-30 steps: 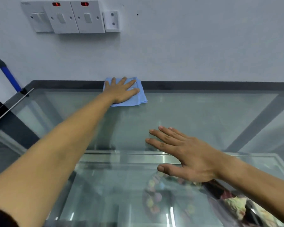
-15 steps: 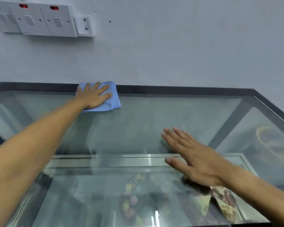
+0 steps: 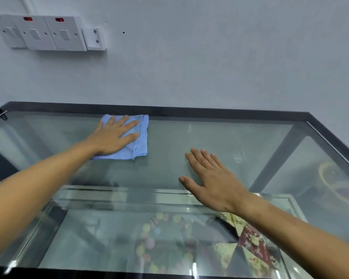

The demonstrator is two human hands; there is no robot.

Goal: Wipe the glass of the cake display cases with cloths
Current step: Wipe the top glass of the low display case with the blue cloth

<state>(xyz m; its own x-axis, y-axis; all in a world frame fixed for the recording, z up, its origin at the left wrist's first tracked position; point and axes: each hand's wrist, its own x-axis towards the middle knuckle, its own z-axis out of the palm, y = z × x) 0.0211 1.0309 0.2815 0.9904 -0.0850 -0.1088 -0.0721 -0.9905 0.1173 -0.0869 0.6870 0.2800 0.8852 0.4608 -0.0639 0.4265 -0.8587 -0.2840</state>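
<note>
Blue cloth pressed flat under the left hand at the display case glass far edge.
Right hand, fingers straight, rests empty on the glass nearer.

left hand flat on blue cloth; cloth on glass top | right hand flat on glass

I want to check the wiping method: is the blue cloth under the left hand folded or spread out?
Folded. The blue cloth forms a compact square with layered edges at its right side, under the flat left hand.
</note>
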